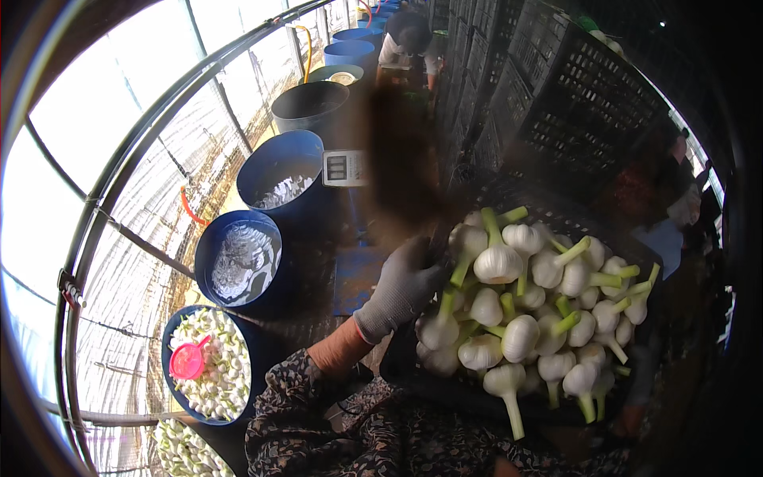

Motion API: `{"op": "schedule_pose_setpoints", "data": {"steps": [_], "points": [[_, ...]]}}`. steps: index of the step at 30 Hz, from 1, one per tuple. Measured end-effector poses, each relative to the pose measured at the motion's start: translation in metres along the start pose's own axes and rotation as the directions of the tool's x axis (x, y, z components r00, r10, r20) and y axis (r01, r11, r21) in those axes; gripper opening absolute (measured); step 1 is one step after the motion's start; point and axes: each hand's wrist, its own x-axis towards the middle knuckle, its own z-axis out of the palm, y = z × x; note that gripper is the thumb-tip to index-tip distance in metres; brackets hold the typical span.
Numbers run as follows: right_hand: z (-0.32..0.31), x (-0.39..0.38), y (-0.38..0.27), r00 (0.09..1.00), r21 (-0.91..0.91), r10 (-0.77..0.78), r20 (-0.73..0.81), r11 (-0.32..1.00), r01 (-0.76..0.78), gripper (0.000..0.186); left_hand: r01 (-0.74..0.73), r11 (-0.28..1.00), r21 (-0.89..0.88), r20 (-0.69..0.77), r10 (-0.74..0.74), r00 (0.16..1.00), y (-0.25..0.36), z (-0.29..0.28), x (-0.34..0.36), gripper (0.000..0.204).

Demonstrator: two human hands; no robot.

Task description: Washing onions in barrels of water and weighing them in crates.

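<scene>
My left hand [404, 285], in a grey knitted glove, grips the left rim of a black plastic crate [401, 370]. The crate is tilted toward me and heaped with white garlic bulbs [520, 338] with short green stems. Past the crate's right side lies deep shadow, with only a dim skin-toned patch low down, so my right hand's fingers cannot be made out. A dark brown blurred shape [401, 159] hangs just beyond my left hand and hides part of the aisle.
Blue tubs of water [238, 262] line the left side. A nearer blue tub [167, 350] holds peeled garlic and a pink scoop [188, 359]. A scale display [343, 168] stands behind a blue platform [355, 278]. Stacked black crates [548, 87] rise right; a person [405, 48] bends far ahead.
</scene>
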Motion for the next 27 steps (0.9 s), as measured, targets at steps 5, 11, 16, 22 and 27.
{"op": "schedule_pose_setpoints", "data": {"steps": [5,11,16,22,27], "points": [[0.037,-0.05,-0.054,0.998,-0.026,-0.015,0.059,1.0,0.016,0.042,0.061,0.964,-0.259,-0.044,-0.075,0.996,-0.035,-0.049,-0.033,0.026],[0.114,-0.088,-0.124,0.984,-0.018,-0.069,0.165,0.997,0.072,0.042,0.113,0.956,-0.269,-0.099,-0.144,0.985,-0.072,-0.157,-0.067,0.024],[0.203,-0.096,-0.172,0.973,-0.035,-0.08,0.215,0.995,0.089,0.043,0.185,0.93,-0.318,-0.21,-0.259,0.943,-0.109,-0.229,-0.097,0.026],[0.285,-0.08,-0.164,0.908,0.036,-0.032,0.417,0.999,0.019,0.045,0.289,0.918,-0.272,-0.265,-0.36,0.895,-0.138,-0.287,-0.114,0.029],[0.363,-0.03,-0.094,0.822,0.019,0.077,0.565,0.994,-0.107,0.04,0.33,0.927,-0.176,-0.354,-0.373,0.858,-0.189,-0.311,-0.111,0.027]]}}
